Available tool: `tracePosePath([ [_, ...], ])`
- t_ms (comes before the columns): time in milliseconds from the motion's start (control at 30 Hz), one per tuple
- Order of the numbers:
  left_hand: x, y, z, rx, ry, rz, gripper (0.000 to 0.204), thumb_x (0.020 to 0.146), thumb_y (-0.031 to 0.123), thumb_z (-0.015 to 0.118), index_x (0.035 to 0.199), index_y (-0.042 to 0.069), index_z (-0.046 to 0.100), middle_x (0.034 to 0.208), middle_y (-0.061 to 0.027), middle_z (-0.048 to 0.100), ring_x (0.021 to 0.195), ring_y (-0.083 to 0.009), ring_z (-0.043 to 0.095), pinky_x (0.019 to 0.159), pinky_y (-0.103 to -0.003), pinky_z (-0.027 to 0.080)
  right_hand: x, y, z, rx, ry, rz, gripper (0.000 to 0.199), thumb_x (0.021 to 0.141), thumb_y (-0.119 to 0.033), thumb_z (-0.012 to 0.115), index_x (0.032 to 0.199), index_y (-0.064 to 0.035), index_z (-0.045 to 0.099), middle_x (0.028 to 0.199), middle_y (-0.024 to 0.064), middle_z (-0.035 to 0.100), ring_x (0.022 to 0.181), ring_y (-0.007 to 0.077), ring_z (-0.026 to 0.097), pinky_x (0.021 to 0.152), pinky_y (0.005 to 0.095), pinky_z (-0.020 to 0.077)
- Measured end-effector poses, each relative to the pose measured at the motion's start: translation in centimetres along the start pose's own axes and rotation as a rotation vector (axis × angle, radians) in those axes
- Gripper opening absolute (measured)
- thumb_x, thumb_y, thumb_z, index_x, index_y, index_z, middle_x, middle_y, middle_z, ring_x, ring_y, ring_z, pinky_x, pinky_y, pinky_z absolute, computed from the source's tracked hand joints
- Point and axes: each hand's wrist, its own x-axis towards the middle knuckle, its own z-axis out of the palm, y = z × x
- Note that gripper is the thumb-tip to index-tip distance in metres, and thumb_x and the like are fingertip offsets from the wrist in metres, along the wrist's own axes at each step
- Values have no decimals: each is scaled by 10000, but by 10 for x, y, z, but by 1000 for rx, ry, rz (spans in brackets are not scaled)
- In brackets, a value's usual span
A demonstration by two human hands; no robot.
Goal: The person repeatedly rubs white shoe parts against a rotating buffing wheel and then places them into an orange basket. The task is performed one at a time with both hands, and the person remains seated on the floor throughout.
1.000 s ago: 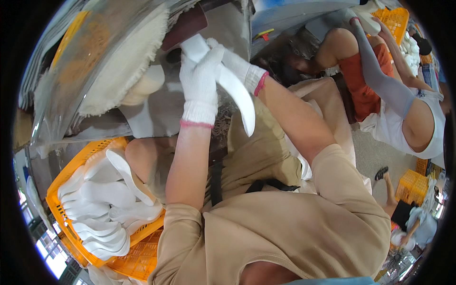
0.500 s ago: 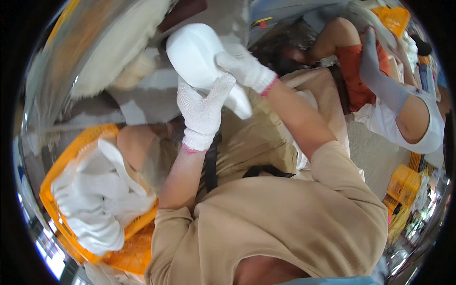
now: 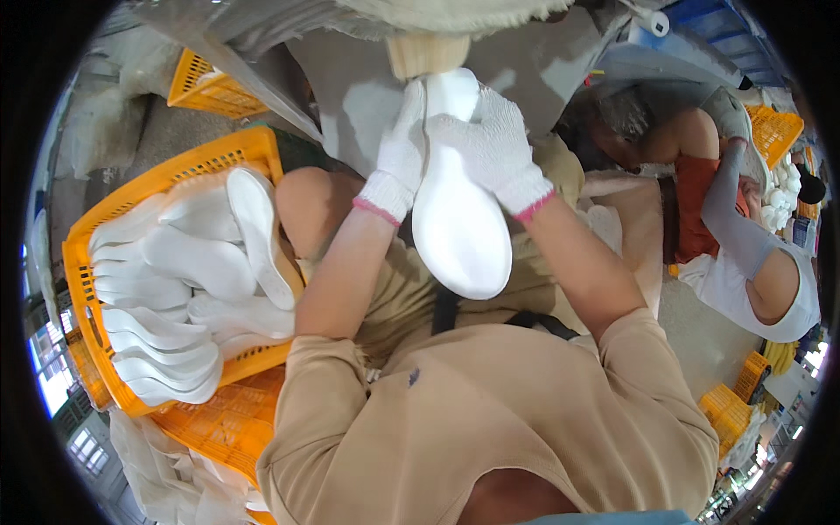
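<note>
I hold a large, smooth white spoon-shaped piece [image 3: 462,232] in front of my lap, its broad rounded end toward me. My left hand [image 3: 402,149], in a white knit glove with a pink cuff edge, grips its left side. Gloved the same way, my right hand [image 3: 490,144] wraps around the narrow part from the right, thumb across the top. The piece's far end lies close below a tan, blurred cylinder [image 3: 429,57]; I cannot tell whether they touch. Over this hangs a frayed, pale fibrous covering [image 3: 437,16].
At left an orange plastic crate [image 3: 79,289] holds several similar white pieces, some nested in rows. Another orange crate [image 3: 219,429] sits below it. A smaller crate [image 3: 219,96] stands farther off. At right, a co-worker [image 3: 744,210] wears a grey arm sleeve.
The piece has turned, its broad end swinging from far left toward me. Both hands have shifted along it, and my view has moved, bringing more of the left crate into sight.
</note>
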Motion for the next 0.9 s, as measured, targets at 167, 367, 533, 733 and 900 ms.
tracePosePath([
  [167,19,-16,-42,731,-11,258,605,1111,491,452,1404,-19,592,1260,-154,692,1084,-253,672,928,-363,553,-7,16,13,-264,68,-6,574,731,-388,791,1178,-50,669,977,204,737,933,407,717,837,450,571],
  [367,7,-7,-45,654,-128,249,612,1097,477,422,1410,-31,554,1173,-211,687,1040,-293,669,891,-392,544,-16,28,14,-487,57,-213,546,726,-401,830,1135,-78,665,988,162,700,940,378,700,819,440,568],
  [533,-5,14,-38,1363,-189,819,516,1068,249,520,1486,-47,454,1327,-249,609,1176,-368,626,1032,-454,495,-15,30,17,-383,-1,-63,568,728,-388,833,1167,-63,678,1019,157,697,945,372,702,816,437,565],
  [733,-43,7,-22,460,-118,153,566,1049,281,632,1482,-43,465,1419,-156,584,1285,-237,559,1123,-366,429,-45,40,8,109,92,-50,535,757,-310,850,1156,0,672,1061,108,758,970,187,739,876,344,584],
  [900,-46,17,-10,256,-481,243,813,868,316,812,1506,-40,457,1409,-144,610,1289,-220,568,1119,-352,442,-53,27,-24,-49,33,-295,619,789,-212,862,1312,28,634,1174,115,729,1046,159,692,942,318,554],
])
